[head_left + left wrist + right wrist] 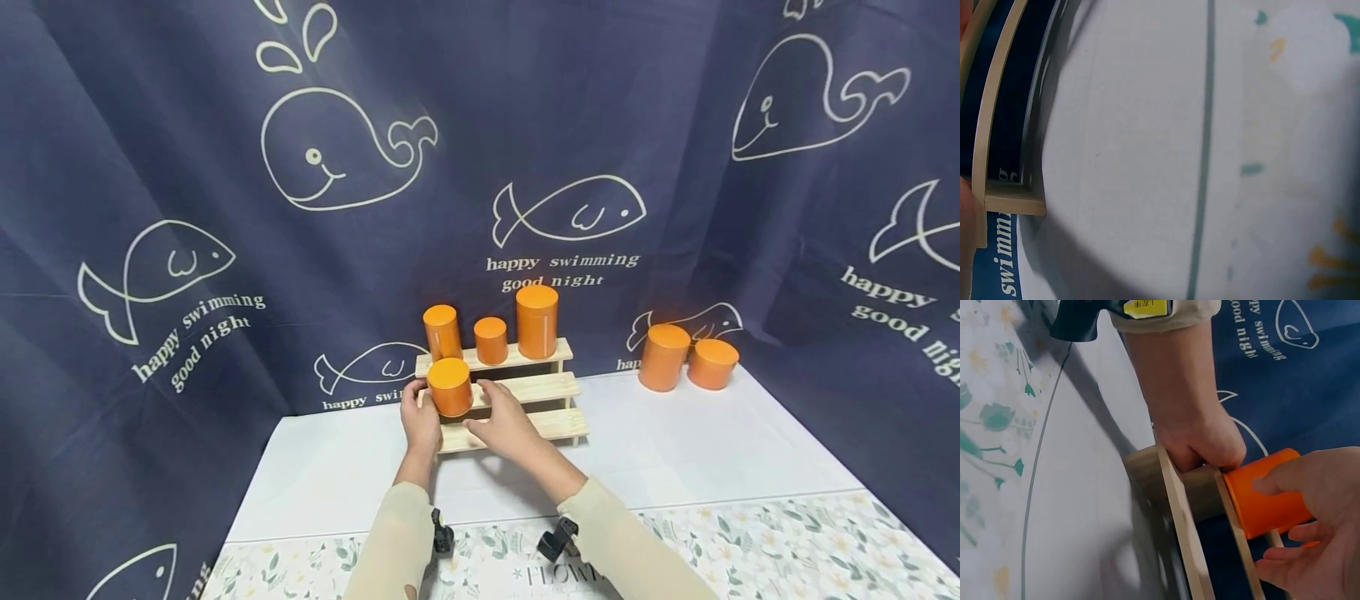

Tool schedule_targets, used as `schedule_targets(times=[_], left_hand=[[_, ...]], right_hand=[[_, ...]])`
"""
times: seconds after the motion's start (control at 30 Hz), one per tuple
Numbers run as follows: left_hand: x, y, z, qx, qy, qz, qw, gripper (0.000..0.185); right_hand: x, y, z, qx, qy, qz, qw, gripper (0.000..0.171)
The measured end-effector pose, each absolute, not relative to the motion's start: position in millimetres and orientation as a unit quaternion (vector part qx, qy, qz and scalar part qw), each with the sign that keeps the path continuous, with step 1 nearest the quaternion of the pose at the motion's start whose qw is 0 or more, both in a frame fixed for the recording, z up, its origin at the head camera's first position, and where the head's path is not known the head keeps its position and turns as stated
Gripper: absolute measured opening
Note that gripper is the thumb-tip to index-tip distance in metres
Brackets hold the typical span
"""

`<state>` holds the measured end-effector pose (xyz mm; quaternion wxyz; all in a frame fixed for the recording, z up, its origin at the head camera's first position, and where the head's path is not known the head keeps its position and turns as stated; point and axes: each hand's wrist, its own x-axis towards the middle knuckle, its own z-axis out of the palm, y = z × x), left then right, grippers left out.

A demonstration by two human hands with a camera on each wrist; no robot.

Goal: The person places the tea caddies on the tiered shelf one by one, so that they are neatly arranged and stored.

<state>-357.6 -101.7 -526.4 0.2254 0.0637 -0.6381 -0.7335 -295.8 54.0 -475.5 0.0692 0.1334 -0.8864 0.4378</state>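
Note:
A short orange canister (450,388) stands upright at the left end of the middle step of a pale wooden three-step rack (551,427). My left hand (422,421) is at the rack's left end and grips its side beside the canister; its fingertips are partly hidden. Only a sliver of that hand shows in the left wrist view, by the plank end (980,231). At the canister's right side is my right hand (510,421), thumb and fingers spread apart. In the right wrist view its thumb overlaps the orange canister (1272,494); contact is unclear.
On the top step stand a slim tall canister (443,333), a small one (491,342) and a wide tall one (537,323), all orange. Two more orange canisters, one taller (664,358) and one squat (713,364), sit at the right of the white table (637,450). Dark blue curtain (465,150) hangs behind.

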Motion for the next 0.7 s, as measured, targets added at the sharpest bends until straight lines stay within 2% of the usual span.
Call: schedule_targets(times=[0.33, 0.7], left_hand=[[-359.4, -101.9, -526.6, 0.066, -0.634, -0.735, 0.230, 0.019], [-358.1, -100.3, -525.1, 0.069, -0.633, -0.736, 0.228, 0.019]], right_hand=[[-281.5, 85.3, -466.5, 0.114, -0.881, 0.454, 0.064, 0.053], [-279.2, 121.5, -455.8, 0.114, -0.872, 0.466, 0.100, 0.035]])
